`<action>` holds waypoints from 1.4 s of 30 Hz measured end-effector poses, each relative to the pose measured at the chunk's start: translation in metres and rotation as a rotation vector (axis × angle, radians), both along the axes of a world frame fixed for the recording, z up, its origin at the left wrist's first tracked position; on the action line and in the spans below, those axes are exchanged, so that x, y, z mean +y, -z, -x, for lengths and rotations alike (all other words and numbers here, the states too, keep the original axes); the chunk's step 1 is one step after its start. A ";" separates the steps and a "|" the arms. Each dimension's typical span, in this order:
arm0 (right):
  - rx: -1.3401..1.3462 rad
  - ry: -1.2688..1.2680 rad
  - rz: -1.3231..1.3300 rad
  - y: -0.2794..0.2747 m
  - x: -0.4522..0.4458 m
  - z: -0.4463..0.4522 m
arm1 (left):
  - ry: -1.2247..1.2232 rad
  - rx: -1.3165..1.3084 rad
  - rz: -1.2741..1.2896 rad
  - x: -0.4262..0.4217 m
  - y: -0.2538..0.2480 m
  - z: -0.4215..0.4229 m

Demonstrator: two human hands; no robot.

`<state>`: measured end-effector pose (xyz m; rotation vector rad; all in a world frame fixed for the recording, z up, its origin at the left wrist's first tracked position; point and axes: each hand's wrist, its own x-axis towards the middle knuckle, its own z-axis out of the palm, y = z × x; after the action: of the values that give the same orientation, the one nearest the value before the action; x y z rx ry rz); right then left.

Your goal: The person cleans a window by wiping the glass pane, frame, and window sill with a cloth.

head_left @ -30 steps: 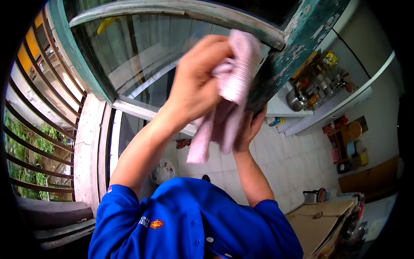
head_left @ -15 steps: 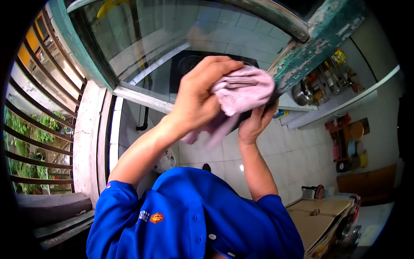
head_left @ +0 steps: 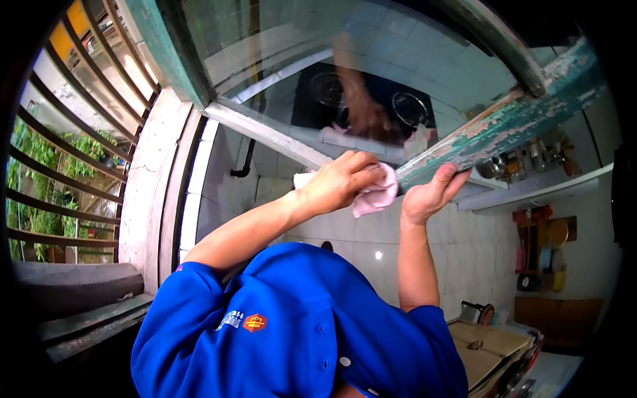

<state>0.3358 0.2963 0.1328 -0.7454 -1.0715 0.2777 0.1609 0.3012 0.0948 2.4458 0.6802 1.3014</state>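
My left hand (head_left: 342, 182) is closed around a bunched pale pink cloth (head_left: 377, 196). It presses the cloth at the bottom corner of a glass pane (head_left: 265, 50), by the whitish lower rail (head_left: 265, 134). My right hand (head_left: 432, 194) grips the peeling green window frame (head_left: 491, 136), thumb along its near edge; the other fingers are partly hidden. A hand and a cloth show as a reflection in the glass, together with a dark stove.
Curved window bars (head_left: 70, 126) with plants outside are on the left. A shelf (head_left: 551, 182) with metal kitchenware stands at right. A cardboard box (head_left: 488, 345) sits at lower right, and a dark pipe (head_left: 249, 159) runs near the tiled wall.
My left hand has moved the cloth down from in front of the glass to the pane's bottom corner. My right hand shows more fully on the frame, and the view has shifted.
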 end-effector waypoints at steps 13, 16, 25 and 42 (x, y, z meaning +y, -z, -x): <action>-0.039 -0.001 -0.032 -0.009 0.001 0.008 | -0.369 -0.178 0.028 0.017 0.011 0.068; -0.040 0.044 0.009 -0.007 0.002 0.006 | -0.267 -0.279 -0.086 0.011 -0.013 0.036; -0.045 0.072 0.010 -0.004 0.000 0.003 | -0.104 0.136 0.078 0.006 0.050 0.027; -0.085 0.180 0.029 -0.011 -0.001 0.012 | -0.213 -0.089 -0.034 0.017 0.053 0.060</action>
<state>0.3237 0.2950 0.1441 -0.8802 -1.0746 0.1084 0.1008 0.3181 0.0416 2.3772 0.9227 1.5021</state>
